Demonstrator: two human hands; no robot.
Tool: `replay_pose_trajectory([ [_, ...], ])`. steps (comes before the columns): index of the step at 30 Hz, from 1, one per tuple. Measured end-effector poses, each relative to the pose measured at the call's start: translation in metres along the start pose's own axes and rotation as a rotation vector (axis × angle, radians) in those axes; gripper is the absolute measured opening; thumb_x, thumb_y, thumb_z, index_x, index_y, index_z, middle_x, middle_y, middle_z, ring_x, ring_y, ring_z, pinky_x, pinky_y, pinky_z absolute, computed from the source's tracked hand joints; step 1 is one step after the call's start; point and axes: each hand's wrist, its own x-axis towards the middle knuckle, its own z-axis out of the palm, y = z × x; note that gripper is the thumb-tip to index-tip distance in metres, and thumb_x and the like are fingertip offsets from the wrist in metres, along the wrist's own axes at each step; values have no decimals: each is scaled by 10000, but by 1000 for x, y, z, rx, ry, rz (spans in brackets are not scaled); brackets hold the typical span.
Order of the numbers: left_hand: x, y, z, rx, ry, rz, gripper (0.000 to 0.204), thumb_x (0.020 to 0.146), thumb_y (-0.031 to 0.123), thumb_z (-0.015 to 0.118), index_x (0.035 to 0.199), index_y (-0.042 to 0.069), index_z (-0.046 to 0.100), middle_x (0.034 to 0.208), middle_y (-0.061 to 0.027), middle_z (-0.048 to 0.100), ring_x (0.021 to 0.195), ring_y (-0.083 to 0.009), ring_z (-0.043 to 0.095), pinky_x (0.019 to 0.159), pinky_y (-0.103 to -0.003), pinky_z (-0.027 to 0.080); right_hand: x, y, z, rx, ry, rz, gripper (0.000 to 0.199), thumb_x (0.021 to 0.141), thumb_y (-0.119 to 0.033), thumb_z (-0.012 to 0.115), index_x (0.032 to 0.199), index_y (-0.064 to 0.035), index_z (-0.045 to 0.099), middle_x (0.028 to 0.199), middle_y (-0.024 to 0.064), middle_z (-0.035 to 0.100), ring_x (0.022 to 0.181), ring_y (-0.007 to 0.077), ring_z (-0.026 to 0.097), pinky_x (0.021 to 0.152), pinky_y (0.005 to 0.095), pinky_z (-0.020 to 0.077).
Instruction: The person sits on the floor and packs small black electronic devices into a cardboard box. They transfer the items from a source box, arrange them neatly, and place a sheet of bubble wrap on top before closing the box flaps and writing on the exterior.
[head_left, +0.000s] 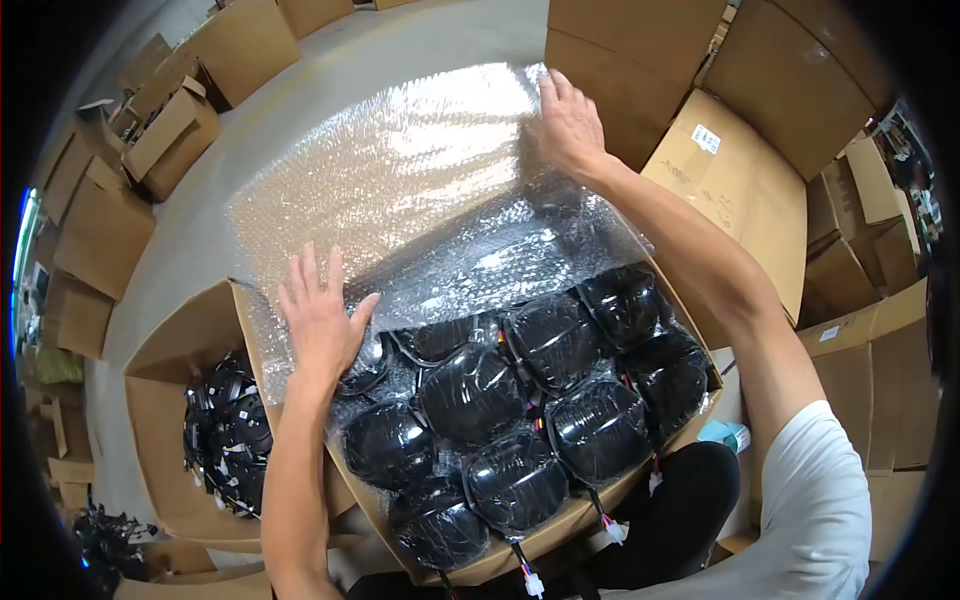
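1. Stacked cardboard cartons, far left, on a grey floor; several stand open.
2. Open cardboard box, lower left, holding a tangle of black wired parts.
3. Left hand: palm down, fingers spread, pressed flat on the near left edge of the bubble wrap sheet, at the left rim of the central box.
4. Bubble wrap sheet: clear, large, lying over the far half of the central box and reaching beyond it over the floor.
5. Central cardboard box, just in front of the person, filled with black rounded housings, each in clear film, packed touching one another; coloured wires with white connectors hang over the near rim.
6. Right hand: fingers spread, laid on the far right corner of the sheet; whether it pinches the edge cannot be told.
7. Closed cartons, right, one with a white label.
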Motion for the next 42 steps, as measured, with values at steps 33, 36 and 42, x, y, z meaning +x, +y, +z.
replay_pose_trajectory([
  [33, -888, -299, -73, -311, 54, -1434, 330, 831, 281, 786, 963, -3, 683, 931, -265, 710, 893, -414, 706, 803, -496, 546, -119, -98, -191, 73, -807, -263, 558, 1012, -194, 637, 1488, 32, 454, 1579, 245, 406, 1472, 377, 389, 1225, 440, 303],
  [36, -853, -320, -41, -177, -56, -1558, 450, 825, 225, 811, 1166, 19, 604, 1132, -275, 659, 1076, -452, 651, 922, -513, 524, -123, -94, -229, 163, -910, -223, 575, 1000, -192, 652, 1488, 38, 452, 1577, 243, 408, 1471, 379, 390, 1223, 449, 304],
  [42, -837, -358, -6, 552, -188, -1325, 263, 936, 176, 596, 1170, 59, 630, 1298, -154, 546, 1275, -329, 500, 1078, -509, 397, -150, -52, -287, -168, -860, -240, 486, 992, -182, 668, 1420, 1, 525, 1553, 258, 438, 1455, 418, 403, 1199, 483, 337],
])
